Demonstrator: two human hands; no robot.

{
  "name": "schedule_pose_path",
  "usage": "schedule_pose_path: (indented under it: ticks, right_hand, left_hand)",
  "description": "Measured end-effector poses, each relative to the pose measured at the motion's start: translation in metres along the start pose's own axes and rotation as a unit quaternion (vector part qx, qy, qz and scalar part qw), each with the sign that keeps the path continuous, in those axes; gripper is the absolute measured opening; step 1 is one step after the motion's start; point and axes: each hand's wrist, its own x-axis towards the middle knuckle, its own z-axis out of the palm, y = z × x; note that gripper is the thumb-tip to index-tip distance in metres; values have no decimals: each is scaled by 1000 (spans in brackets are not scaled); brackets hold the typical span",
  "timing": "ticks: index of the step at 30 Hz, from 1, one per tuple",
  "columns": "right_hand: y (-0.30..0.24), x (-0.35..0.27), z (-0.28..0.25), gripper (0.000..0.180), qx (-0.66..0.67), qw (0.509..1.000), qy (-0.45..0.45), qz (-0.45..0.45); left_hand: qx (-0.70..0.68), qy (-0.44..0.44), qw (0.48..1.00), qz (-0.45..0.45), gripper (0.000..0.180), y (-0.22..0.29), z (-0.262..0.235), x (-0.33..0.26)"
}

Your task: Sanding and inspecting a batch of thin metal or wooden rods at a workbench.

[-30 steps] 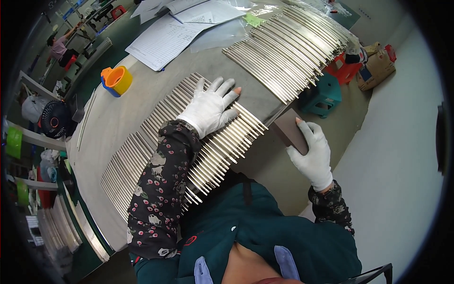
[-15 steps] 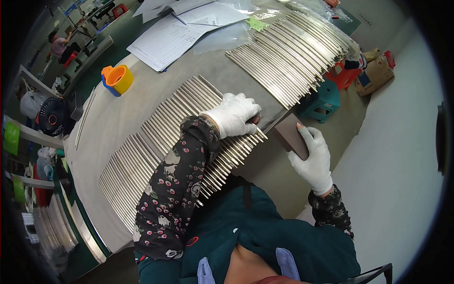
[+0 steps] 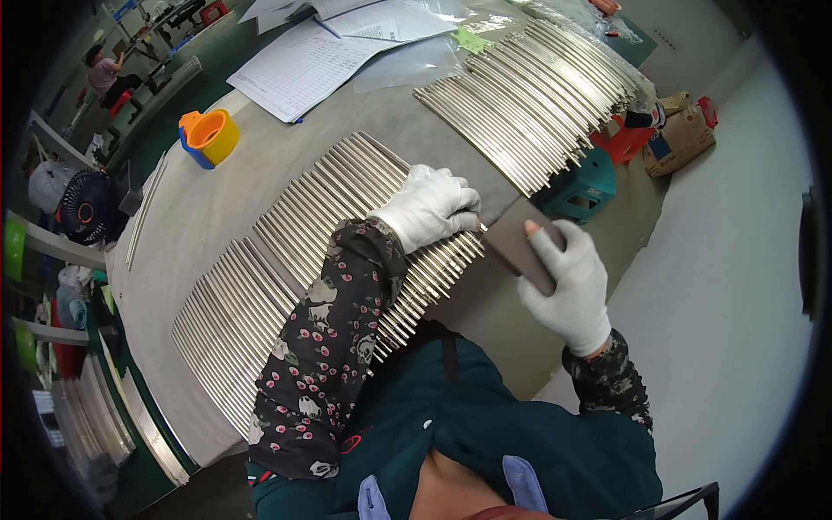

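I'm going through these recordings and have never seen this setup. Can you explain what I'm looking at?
There's no machine: the view comes from a camera worn on a person's head, looking down, its wide lens bending straight edges. The person's gloved left hand rests on metal rods laid side by side on the grey table. The gloved right hand holds a brown block close to the rods' ends; whether they touch is unclear. Farther off lie another batch of rods and some papers.
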Motion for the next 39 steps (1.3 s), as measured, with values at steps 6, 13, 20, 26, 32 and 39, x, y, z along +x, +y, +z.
schedule_pose_path:
  ticks: [6,13,20,26,32,39]
  right_hand:
    - [-2,4,-6,54,27,999,-6,-25]
    - [8,8,-3,56,-35,999,33,5]
    - [17,5,0,55,-53,995,83,26]
    - [38,8,1,54,-148,979,94,103]
    - [30,-6,4,55,-61,991,79,86]
    - [11,6,5,54,-69,997,40,14]
  left_hand:
    - [-3,4,1000,20,24,-1,3,5]
    - [-25,7,1000,3,19,0,-1,4]
    - [-27,9,1000,-4,20,1,-3,4]
    - [-12,4,1000,-5,23,2,-5,3]
    - [-18,2,1000,-10,25,4,-4,5]
    - [-15,-7,1000,-13,25,0,0,6]
